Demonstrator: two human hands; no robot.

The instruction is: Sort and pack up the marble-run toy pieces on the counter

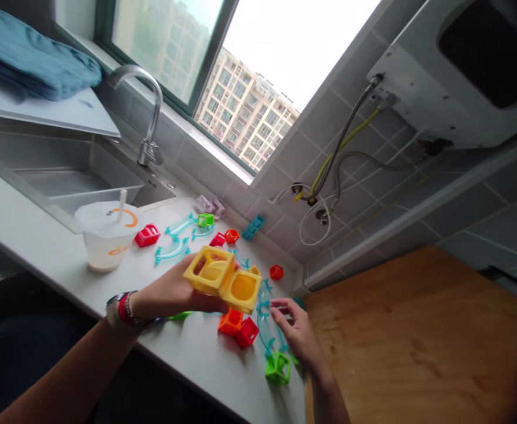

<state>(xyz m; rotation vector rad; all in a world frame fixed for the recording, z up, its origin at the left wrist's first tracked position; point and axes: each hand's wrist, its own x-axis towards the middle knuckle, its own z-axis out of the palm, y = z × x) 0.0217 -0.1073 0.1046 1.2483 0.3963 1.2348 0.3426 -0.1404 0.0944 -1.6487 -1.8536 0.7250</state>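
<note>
My left hand [172,290] grips a yellow toy block piece [214,272], made of hollow cubes joined together, and holds it up over the counter. Its fingers are mostly hidden behind the yellow piece. To the right, my right hand [294,330] has loosely bent fingers apart, with nothing visible in them. It hovers beside clear blue track pieces [265,324]. Below the yellow piece lie an orange cube [231,321] and a red cube [247,333] side by side. A green cube [278,368] sits near my right wrist.
A plastic cup with a straw [108,238] stands left, by the sink [64,168] and faucet [149,118]. Further back lie a red block [147,235], curved blue tracks [172,252], purple blocks [211,206] and a blue block [254,227]. A wooden board [408,335] borders the counter's right.
</note>
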